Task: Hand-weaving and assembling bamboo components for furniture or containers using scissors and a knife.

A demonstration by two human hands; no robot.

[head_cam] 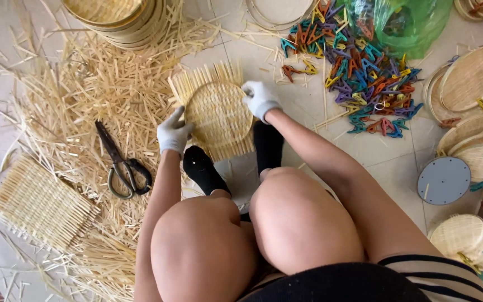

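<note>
A square woven bamboo mat with a round hoop pressed on it (pixel 217 112) lies on the tiled floor in front of my feet in black socks. My left hand (pixel 173 132), in a white glove, grips the mat's left edge. My right hand (pixel 260 98), also gloved, holds the hoop's upper right rim. My knees fill the lower middle of the view.
Black scissors (pixel 122 163) lie on bamboo offcuts (pixel 90 89) to the left, near a flat woven mat (pixel 40 204). A pile of coloured plastic clips (pixel 364 78) and a green bag (pixel 412 22) sit upper right. Finished round trays (pixel 470 84) and a grey disc (pixel 444 180) crowd the right; stacked hoops (pixel 121 19) stand top left.
</note>
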